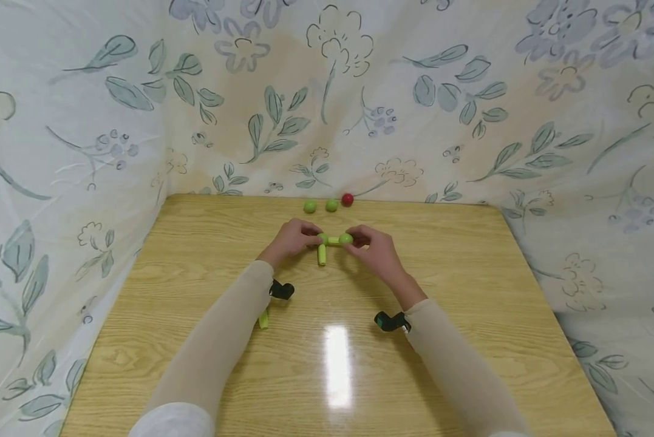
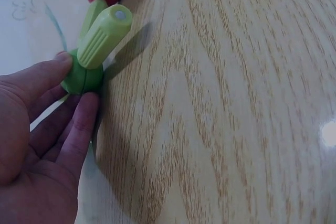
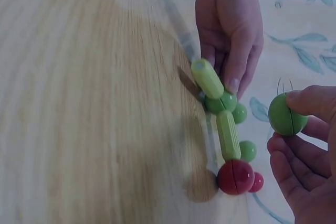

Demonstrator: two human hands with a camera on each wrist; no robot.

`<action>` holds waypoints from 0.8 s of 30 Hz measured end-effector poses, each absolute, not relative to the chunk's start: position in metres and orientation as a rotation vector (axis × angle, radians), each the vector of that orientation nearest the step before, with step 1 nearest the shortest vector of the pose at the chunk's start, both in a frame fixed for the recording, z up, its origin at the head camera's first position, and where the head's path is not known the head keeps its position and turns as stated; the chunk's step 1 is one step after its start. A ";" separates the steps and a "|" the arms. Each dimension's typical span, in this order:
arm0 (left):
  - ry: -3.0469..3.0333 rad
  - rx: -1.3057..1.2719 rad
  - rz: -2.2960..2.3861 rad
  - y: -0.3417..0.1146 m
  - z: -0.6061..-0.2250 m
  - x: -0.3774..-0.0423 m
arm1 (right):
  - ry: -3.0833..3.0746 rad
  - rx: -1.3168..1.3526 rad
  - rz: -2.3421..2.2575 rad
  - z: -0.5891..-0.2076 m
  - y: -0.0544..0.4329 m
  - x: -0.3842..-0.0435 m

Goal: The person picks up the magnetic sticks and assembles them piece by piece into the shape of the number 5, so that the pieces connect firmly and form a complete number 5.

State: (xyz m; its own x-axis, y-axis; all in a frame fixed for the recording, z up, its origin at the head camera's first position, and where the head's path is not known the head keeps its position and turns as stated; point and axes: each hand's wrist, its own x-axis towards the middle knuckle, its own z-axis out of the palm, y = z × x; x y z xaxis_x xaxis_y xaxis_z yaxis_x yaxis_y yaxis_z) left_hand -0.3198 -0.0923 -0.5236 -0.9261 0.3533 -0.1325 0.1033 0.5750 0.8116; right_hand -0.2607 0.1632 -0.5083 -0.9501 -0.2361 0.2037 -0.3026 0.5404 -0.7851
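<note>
My left hand (image 1: 295, 238) pinches a green ball (image 2: 84, 74) between thumb and fingers. Two light green ribbed sticks join that ball: one stick (image 1: 322, 255) points toward me, and the other stick (image 3: 228, 136) runs right to a red ball (image 3: 235, 177). A second green ball (image 3: 287, 115) is held in the fingertips of my right hand (image 1: 378, 250), apart from the joined pieces. From the head, this ball overlaps the right end of the sideways stick and hides the red one there.
At the table's back edge sit two loose green balls (image 1: 310, 206) and a loose red ball (image 1: 347, 199). Another light green stick (image 1: 263, 320) lies partly under my left sleeve. Flowered cloth (image 1: 332, 121) hangs behind and beside the wooden table (image 1: 469, 273).
</note>
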 end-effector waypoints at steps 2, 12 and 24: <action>2.526 0.369 1.277 -0.093 -0.524 -0.320 | -2.688 0.482 1.404 -0.509 0.160 -0.256; 2.550 0.387 1.260 -0.093 -0.523 -0.321 | -2.704 0.505 1.418 -0.523 0.147 -0.231; 2.552 0.393 1.253 -0.094 -0.525 -0.324 | -2.742 0.520 1.452 -0.544 0.134 -0.216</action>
State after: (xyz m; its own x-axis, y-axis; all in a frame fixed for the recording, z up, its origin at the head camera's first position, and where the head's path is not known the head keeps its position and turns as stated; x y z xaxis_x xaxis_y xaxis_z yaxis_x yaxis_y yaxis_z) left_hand -0.3245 -0.0945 -0.5255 -0.9265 0.3564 -0.1208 0.1223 0.5887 0.7990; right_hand -0.2160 0.1341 -0.5437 -0.9454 -0.2899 0.1487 -0.2859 0.5193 -0.8053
